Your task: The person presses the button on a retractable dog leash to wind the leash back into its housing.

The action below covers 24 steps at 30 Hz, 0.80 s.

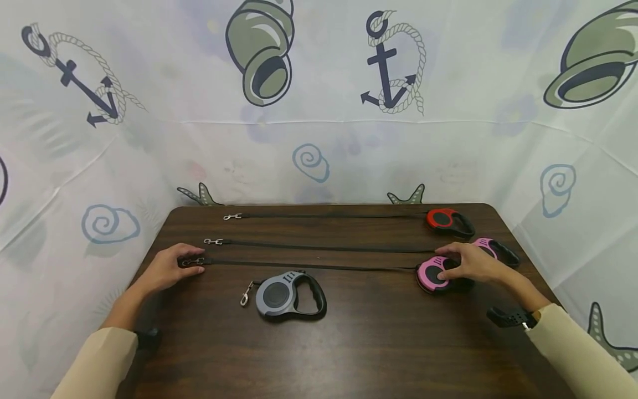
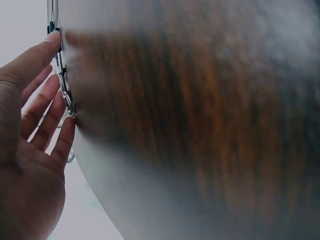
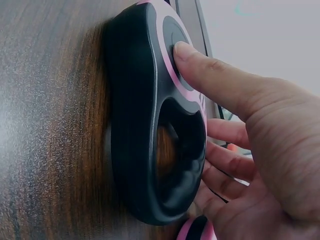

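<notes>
A pink-and-black retractable dog leash (image 1: pixel 431 274) lies at the right, its dark strap (image 1: pixel 309 266) drawn straight across the table to a metal clip (image 1: pixel 193 261). My left hand (image 1: pixel 171 266) is at that clip, which sits between thumb and fingers; the left wrist view shows the fingers mostly straight. My right hand (image 1: pixel 468 263) holds the pink leash's housing, thumb (image 3: pixel 187 55) on its round black centre and fingers along the far side. The black loop handle (image 3: pixel 135 165) shows below the thumb; the index fingertip is hidden in the right wrist view.
Behind it lie a second pink leash (image 1: pixel 484 247), partly covered by my right hand, and a red-and-black one (image 1: pixel 441 218), both with straps stretched leftward. A grey retractable leash (image 1: pixel 276 295) with its strap wound in lies nearer, at the middle. Patterned cloth (image 1: pixel 319 160) surrounds the brown table (image 1: pixel 349 349).
</notes>
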{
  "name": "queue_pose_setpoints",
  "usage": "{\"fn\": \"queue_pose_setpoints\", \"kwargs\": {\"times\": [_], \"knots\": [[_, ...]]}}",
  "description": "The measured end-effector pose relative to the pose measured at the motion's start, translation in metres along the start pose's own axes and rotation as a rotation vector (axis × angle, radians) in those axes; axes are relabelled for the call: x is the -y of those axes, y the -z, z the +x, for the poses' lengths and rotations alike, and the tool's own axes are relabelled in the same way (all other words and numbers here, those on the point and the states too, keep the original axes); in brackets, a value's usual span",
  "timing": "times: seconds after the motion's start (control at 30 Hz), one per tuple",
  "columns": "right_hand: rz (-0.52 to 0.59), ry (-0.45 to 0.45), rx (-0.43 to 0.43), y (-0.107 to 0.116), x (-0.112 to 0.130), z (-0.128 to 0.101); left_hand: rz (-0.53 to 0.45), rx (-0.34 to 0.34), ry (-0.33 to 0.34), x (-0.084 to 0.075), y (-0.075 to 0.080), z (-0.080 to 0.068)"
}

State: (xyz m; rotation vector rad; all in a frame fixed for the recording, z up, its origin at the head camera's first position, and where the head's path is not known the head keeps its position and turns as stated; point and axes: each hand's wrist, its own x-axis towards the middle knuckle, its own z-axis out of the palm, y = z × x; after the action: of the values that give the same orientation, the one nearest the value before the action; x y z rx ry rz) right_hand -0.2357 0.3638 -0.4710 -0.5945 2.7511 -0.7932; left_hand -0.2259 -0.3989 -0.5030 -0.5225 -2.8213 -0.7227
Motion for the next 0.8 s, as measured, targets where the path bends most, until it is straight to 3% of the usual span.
{"fn": "queue_pose_setpoints", "kwargs": {"times": [0.33, 0.63, 0.8], "knots": [[0.037, -0.026, 0.043, 0.0012, -0.0015, 0.0025, 0.014, 0.010, -0.010, -0.0022, -0.0035, 0.0038], [0.052, -0.033, 0.042, 0.0005, -0.0025, 0.0022, -0.012, 0.010, 0.016, 0.0036, -0.0060, 0.0074], [0.071, -0.047, 0.033, -0.0011, -0.0013, 0.0022, -0.029, -0.002, -0.009, 0.0059, -0.0062, 0.0089]]}}
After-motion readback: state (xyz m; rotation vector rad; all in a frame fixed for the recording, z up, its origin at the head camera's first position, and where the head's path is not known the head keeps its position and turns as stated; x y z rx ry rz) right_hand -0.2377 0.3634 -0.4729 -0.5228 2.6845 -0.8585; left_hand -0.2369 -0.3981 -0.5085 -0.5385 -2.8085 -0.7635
